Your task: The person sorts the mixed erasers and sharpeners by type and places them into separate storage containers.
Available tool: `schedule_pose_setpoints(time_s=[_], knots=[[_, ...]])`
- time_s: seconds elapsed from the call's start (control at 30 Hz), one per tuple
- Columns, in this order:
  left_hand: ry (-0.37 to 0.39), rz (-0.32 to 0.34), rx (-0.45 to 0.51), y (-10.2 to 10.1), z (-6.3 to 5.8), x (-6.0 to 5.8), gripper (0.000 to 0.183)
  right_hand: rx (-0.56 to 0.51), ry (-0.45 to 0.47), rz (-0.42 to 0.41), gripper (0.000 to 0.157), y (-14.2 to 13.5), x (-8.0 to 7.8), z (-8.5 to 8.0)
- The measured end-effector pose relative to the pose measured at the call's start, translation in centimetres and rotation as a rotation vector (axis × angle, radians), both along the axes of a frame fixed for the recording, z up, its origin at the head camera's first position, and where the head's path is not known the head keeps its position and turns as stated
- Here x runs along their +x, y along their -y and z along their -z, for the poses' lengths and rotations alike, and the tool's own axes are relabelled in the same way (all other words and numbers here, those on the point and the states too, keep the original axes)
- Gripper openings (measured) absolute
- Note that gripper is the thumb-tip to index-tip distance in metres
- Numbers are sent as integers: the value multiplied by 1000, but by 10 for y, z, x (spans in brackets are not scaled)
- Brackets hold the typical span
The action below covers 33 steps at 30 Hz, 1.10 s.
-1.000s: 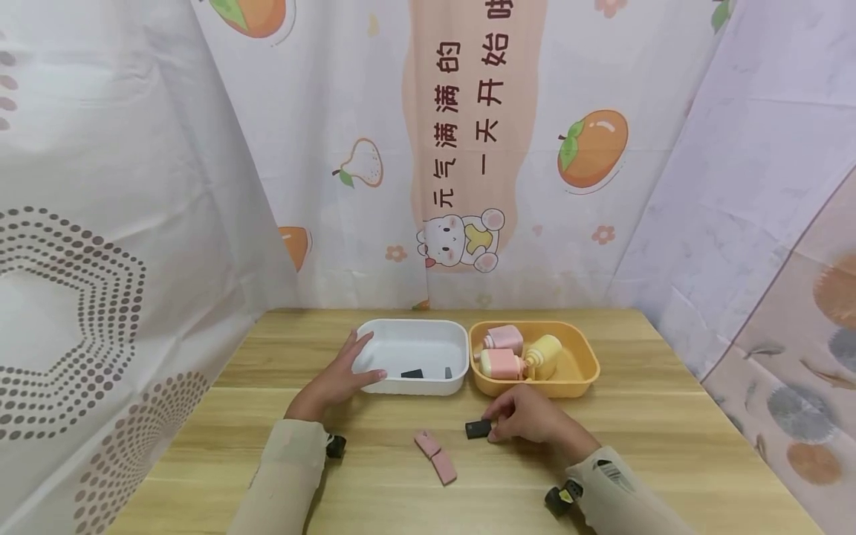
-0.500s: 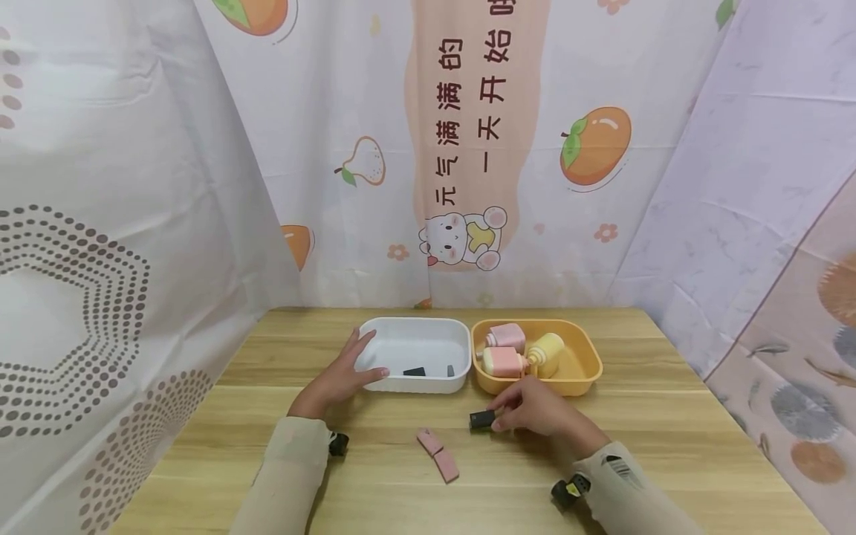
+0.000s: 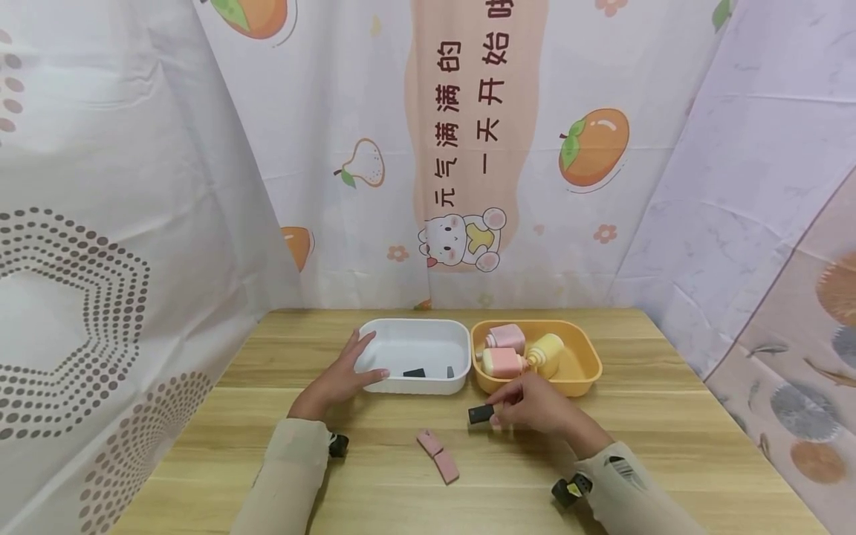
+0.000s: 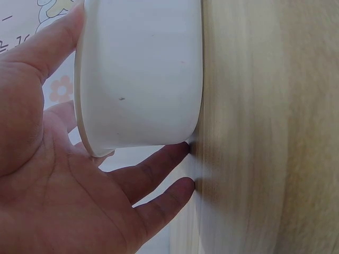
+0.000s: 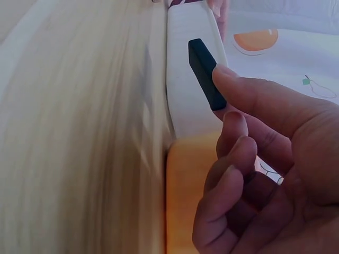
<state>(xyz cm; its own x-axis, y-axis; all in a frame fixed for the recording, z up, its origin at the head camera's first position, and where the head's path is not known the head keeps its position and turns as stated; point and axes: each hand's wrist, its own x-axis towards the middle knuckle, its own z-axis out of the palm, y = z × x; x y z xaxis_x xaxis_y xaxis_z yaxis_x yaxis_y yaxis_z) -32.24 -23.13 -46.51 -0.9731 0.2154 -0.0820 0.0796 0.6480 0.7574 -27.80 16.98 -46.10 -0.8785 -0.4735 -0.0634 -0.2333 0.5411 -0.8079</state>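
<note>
My left hand (image 3: 339, 377) holds the left end of a white plastic box (image 3: 412, 386), its thumb by the front side and its fingers spread around the end. In the left wrist view two fingertips reach down to the tabletop beside the box wall (image 4: 143, 79). My right hand (image 3: 538, 407) pinches a small black rectangular block (image 5: 206, 74) between thumb and fingers, raised above the table in front of the orange box. Inside the white box lie a black piece (image 3: 414, 373) and a small grey piece (image 3: 450, 371). Two pink flat pieces (image 3: 446, 467) touch end to end on the table.
An orange plastic box (image 3: 587, 388) stands against the right of the white one. It contains pink bottles (image 3: 506, 336) and a yellow bottle (image 3: 547, 352). Printed curtains (image 3: 374, 238) hang behind and at both sides of the wooden table (image 3: 381, 490).
My right hand has lifted the black block a little and moved it slightly away from me, toward the boxes. My left hand stays at the white box.
</note>
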Motion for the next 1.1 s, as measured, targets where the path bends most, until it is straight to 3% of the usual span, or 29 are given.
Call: schedule_pose_setpoints(time_s=[0.33, 0.6, 0.8, 1.1], knots=[[-1, 4, 6, 1, 0, 0, 93, 37, -81, 37, 14, 7, 2, -13], [-1, 9, 14, 1, 0, 2, 93, 33, -100, 90, 20, 12, -6, -28], [5, -4, 10, 2, 0, 0, 93, 44, -133, 85, 19, 18, -14, -35], [-3, -3, 3, 0, 1, 2, 92, 17, -109, 128, 17, 25, -20, -41]])
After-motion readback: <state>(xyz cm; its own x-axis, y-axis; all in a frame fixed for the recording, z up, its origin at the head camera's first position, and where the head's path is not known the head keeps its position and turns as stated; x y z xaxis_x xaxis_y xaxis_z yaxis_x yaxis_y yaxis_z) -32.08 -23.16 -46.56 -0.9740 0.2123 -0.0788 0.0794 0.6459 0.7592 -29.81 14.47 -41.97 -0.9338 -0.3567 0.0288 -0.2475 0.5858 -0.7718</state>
